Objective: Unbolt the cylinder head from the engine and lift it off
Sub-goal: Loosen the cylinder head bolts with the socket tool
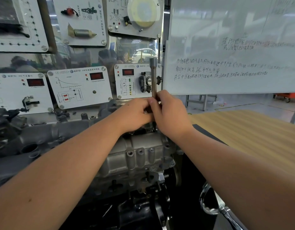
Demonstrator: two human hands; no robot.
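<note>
Two bare forearms are stretched forward from the bottom of the view, one from each side, and they meet above the engine [136, 156]. Close to the lower right corner, a shiny metal handle [209, 203] is seen beside the right arm. The left hand [135, 113] is curled, and its fingers are tucked against the lower part of a long metal wrench [153, 77]. The right hand [168, 110] is wrapped around the same wrench just beside the left hand, so the two hands are touching. The wrench is held upright, and its top end is raised well above both hands. Its bottom end is hidden behind the hands, so what it sits on cannot be told. The cylinder head [140, 145] is found right under the hands, on top of the grey engine, and it is not lifted off. Round bolt holes are seen on its side. Behind the engine, white boards with small parts and red number screens [80, 85] are hung on a wall. To the right, a whiteboard [234, 47] with handwriting is set up, and a wooden table [251, 135] is placed below it.
</note>
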